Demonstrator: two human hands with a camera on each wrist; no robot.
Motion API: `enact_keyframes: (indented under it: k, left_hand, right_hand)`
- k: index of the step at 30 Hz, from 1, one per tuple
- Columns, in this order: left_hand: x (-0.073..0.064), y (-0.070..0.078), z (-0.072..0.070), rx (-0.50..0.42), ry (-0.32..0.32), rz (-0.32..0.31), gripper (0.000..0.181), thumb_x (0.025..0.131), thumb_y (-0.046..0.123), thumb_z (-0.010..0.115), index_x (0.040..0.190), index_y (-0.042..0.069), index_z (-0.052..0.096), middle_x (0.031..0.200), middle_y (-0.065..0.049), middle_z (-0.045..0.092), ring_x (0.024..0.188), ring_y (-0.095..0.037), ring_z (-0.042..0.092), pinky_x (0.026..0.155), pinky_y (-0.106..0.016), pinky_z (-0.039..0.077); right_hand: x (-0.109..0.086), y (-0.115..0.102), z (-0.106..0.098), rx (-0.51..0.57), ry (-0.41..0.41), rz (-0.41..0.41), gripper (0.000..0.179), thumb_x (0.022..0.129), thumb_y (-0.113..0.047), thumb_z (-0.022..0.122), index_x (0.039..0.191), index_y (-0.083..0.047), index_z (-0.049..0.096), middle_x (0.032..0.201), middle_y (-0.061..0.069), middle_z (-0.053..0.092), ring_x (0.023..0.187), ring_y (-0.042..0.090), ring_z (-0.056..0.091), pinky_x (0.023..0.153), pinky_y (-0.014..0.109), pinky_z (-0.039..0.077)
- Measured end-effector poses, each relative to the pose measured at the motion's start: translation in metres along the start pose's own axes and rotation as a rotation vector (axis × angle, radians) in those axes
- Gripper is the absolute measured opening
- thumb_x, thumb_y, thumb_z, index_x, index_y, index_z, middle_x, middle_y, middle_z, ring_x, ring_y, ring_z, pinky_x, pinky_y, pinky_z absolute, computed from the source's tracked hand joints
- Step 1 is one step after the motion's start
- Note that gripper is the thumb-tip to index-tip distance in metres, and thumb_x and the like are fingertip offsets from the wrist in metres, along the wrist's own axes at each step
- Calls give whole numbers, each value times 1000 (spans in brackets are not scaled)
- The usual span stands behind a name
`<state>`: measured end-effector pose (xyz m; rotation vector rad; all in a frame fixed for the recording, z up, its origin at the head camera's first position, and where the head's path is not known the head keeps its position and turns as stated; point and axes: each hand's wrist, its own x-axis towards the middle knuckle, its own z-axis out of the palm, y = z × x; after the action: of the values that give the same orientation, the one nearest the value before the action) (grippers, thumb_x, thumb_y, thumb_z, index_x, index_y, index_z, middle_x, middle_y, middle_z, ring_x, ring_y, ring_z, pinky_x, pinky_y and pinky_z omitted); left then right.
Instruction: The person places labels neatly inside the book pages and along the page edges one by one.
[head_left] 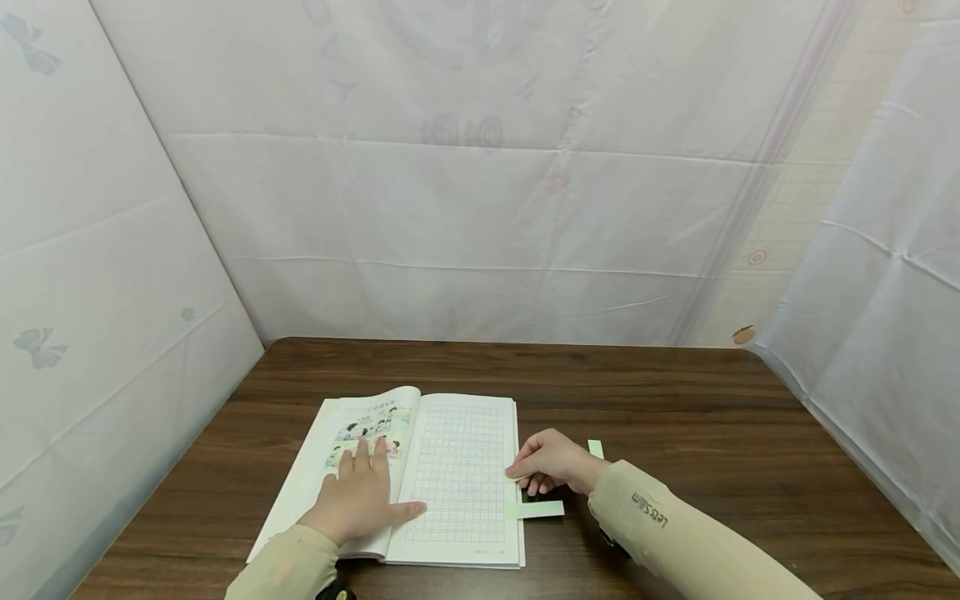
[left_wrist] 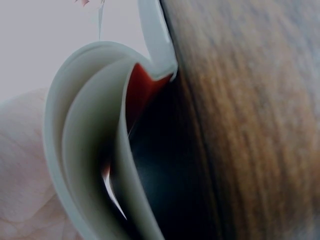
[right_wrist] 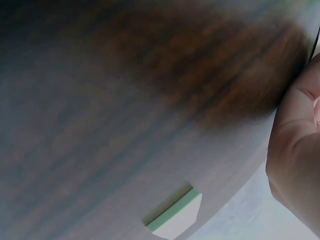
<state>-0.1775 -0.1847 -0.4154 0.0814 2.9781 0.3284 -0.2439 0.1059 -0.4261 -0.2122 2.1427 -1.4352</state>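
Observation:
An open workbook lies on the table, a picture page on its left and a page of printed grid squares on its right. My left hand rests spread on the left page, its thumb reaching over the fold onto the grid page. At the grid page's right edge, my right hand pinches a pale green sticky note, mostly hidden by the fingers. Below that hand, another green sticky note is stuck to the edge and juts out to the right. The left wrist view shows curled pages close up.
A small pad of green sticky notes lies right of my right hand, partly behind the wrist; the right wrist view shows the pad's green edge. Dark wooden tabletop surrounds the book. White cloth hangs behind and at both sides.

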Motion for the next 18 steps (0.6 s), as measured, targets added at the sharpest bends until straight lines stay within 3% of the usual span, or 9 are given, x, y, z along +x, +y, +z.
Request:
enact_keyframes:
  k: [18]
  left_hand:
    - [-2,1,-3,-10,-7,-1,122,75,72,68,149,-14,24,151,-44,22,137,-65,24,97,-75,34]
  right_hand:
    - [-5,-4,7,-12,61,38,18,85,-10,76,83,-5,59,59,2,60,43,6,53,45,18,47]
